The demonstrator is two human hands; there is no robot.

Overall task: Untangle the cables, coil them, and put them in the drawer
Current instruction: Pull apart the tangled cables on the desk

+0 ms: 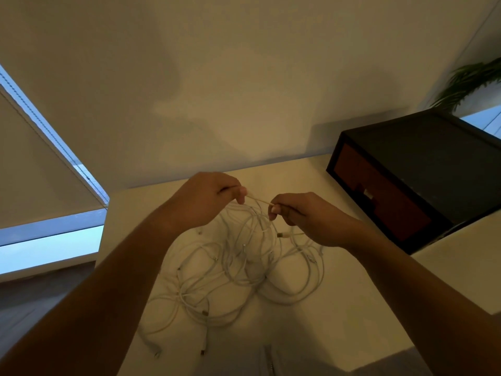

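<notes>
Cables, thin, white and plastic-sheathed, lie in a loose tangle on the pale, smooth-topped desk. They spread directly beneath both hands and trail back toward the person's body. The left hand is raised above the far-left part of the heap, its thumb and forefinger pinching a short pale strand, the other fingers curled in. The right hand sits close beside it, slightly lower and nearer the person, and pinches the other end of the same strand between thumb and forefinger. The strand runs taut and straight across the small gap between the two hands, while further loops hang from both pinches down into the tangle. Just under the right hand's fingers, a metal-tipped plug on one cable points leftward. Other small connectors show among the loops below the left hand, too small to identify. Beyond the right hand and to its right, a black box-shaped drawer unit stands on the desk against the plain cream wall. Its reddish-brown drawer front looks closed and is well apart from the cables. Green plant leaves show above and behind that unit. Left of the left hand, past the desk's edge, a pale roller blind covers a window.
</notes>
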